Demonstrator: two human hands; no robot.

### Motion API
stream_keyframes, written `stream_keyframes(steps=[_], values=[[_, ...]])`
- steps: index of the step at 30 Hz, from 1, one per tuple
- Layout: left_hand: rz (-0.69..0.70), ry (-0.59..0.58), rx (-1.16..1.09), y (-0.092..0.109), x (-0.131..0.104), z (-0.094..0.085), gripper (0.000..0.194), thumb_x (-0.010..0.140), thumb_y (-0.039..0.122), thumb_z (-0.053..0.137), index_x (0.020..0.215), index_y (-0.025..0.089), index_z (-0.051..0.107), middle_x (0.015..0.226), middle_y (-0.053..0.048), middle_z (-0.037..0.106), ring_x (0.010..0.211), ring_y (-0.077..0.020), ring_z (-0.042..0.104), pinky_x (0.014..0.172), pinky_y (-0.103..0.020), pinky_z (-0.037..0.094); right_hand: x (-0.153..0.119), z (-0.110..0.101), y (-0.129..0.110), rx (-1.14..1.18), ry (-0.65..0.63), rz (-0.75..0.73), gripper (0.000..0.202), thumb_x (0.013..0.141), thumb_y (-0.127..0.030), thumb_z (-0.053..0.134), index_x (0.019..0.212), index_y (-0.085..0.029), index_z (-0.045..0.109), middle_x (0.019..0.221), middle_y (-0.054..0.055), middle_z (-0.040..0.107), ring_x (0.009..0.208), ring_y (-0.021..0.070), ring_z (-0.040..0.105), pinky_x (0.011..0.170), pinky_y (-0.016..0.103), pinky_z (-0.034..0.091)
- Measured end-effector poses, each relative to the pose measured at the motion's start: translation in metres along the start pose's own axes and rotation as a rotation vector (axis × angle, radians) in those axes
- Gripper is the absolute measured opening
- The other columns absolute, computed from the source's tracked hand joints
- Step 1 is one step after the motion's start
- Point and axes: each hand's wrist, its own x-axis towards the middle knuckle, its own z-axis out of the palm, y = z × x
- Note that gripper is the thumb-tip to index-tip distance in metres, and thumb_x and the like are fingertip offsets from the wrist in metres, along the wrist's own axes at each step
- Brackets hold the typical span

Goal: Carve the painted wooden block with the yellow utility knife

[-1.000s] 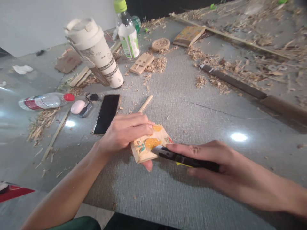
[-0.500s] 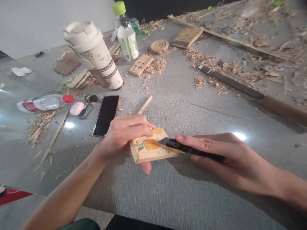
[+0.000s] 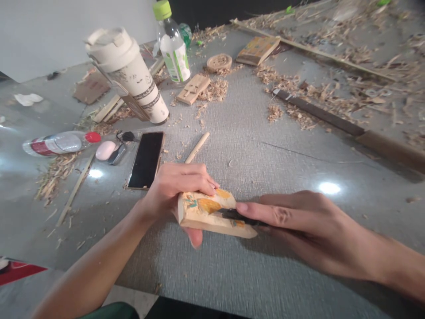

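Observation:
A small pale wooden block (image 3: 212, 225) with yellow and teal painted patches is held at its left end by my left hand (image 3: 181, 181). The fingers lie over its top face and the thumb shows underneath. My right hand (image 3: 299, 226) is wrapped round a black utility knife (image 3: 234, 215), its thumb along the top of the handle. The blade meets the painted face beside a yellow patch; the rest of the handle is hidden in the palm. Just beyond my left hand lies a thin wooden stick (image 3: 197, 147).
A phone (image 3: 146, 159), a pink case (image 3: 105, 150) and a lying bottle (image 3: 63, 143) are at left. Behind stand a travel cup (image 3: 129, 75) and a green-capped bottle (image 3: 172, 48). A carved wooden piece (image 3: 193, 88), wood shavings (image 3: 217, 91) and a long dark tool (image 3: 320, 113) lie farther back.
The block has tilted so its front edge shows more. My right hand and the knife have shifted slightly down, with the blade lying flatter against the painted face.

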Motion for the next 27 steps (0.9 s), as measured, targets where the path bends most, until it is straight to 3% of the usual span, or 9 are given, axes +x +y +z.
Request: stream_keyframes(steps=[9,27], values=[[-0.096,0.085,-0.128,0.0002,-0.0016,0.0045,0.066,0.073,0.083,0.071,0.087,0.018,0.074,0.074,-0.005,0.075,0.073,-0.0203,0.077,0.072,-0.031,0.067,-0.0004,0.0020,0.0020,0.003,0.031,-0.006,0.070,0.100,0.000,0.047,0.164,-0.028,0.045,0.101,0.005,0.067,0.075,0.0123,0.057,0.065,0.024,0.045],[-0.130,0.092,-0.157,0.0001,-0.0009,0.0035,0.068,0.069,0.084,0.072,0.085,0.018,0.076,0.076,-0.007,0.078,0.073,-0.0214,0.079,0.070,-0.031,0.068,0.0010,0.0026,-0.0005,-0.009,0.049,-0.031,0.067,0.101,0.002,0.046,0.163,-0.024,0.046,0.099,0.003,0.065,0.077,0.0104,0.054,0.067,0.021,0.043]])
